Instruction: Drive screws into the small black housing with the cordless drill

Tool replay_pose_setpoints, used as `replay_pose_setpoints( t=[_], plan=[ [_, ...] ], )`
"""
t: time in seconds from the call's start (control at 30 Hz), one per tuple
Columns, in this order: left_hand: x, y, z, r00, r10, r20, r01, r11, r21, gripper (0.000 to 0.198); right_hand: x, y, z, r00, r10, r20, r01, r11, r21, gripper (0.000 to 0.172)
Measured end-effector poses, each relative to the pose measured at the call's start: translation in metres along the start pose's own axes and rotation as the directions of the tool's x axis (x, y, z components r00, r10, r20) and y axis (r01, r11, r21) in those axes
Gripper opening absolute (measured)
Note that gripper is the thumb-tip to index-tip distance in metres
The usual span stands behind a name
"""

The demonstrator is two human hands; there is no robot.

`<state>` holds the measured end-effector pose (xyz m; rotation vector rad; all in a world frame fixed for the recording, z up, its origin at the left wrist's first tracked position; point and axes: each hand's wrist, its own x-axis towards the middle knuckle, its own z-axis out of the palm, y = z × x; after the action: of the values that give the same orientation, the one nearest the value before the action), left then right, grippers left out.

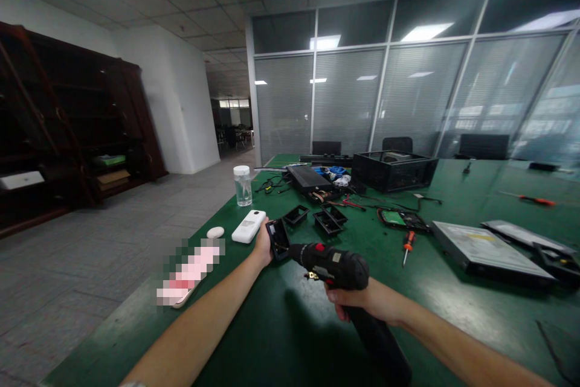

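My right hand (362, 302) is closed around the grip of a black cordless electric screwdriver (338, 266) with a red button on top. Its nose points left at a small black plastic bracket (278, 239). My left hand (263, 245) grips that bracket and holds it tilted on edge on the green table (281, 326). Two more black brackets (296, 215) (327, 222) lie just behind it.
A white remote-like device (249, 226), a white oval (215, 232) and a clear jar (243, 185) stand at the left edge. A red-handled screwdriver (408, 242), a green circuit board (393, 218), an optical drive (492, 252), an open black computer case (393, 169) and loose cables lie further back.
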<state>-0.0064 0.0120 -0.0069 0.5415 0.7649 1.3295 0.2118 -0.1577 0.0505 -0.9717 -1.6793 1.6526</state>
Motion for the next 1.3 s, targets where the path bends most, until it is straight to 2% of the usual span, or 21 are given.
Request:
replay_pose_setpoints(
  t=[0.33, 0.67, 0.9, 1.3],
  plan=[
    [-0.0012, -0.0001, 0.0001, 1.000, 0.017, 0.018, -0.017, 1.000, 0.013, 0.033, -0.0004, -0.0038, 0.0018, 1.000, 0.015, -0.006, -0.015, 0.999, 0.031, 0.031],
    [-0.0038, 0.0012, 0.0023, 1.000, 0.017, 0.007, -0.018, 1.000, 0.015, 0.033, -0.0005, -0.0006, -0.0007, 1.000, -0.002, 0.021, 0.002, 1.000, 0.010, 0.027],
    [-0.0020, 0.0002, 0.0017, 1.000, 0.018, -0.004, -0.018, 1.000, 0.010, 0.032, -0.0009, -0.0012, -0.0004, 1.000, 0.021, -0.013, -0.021, 1.000, -0.011, 0.028],
    [-0.0049, 0.0013, 0.0035, 1.000, 0.024, 0.003, -0.024, 1.000, 0.014, 0.031, -0.0017, -0.0052, 0.0021, 1.000, -0.011, 0.010, 0.012, 1.000, -0.021, 0.030]
  ],
)
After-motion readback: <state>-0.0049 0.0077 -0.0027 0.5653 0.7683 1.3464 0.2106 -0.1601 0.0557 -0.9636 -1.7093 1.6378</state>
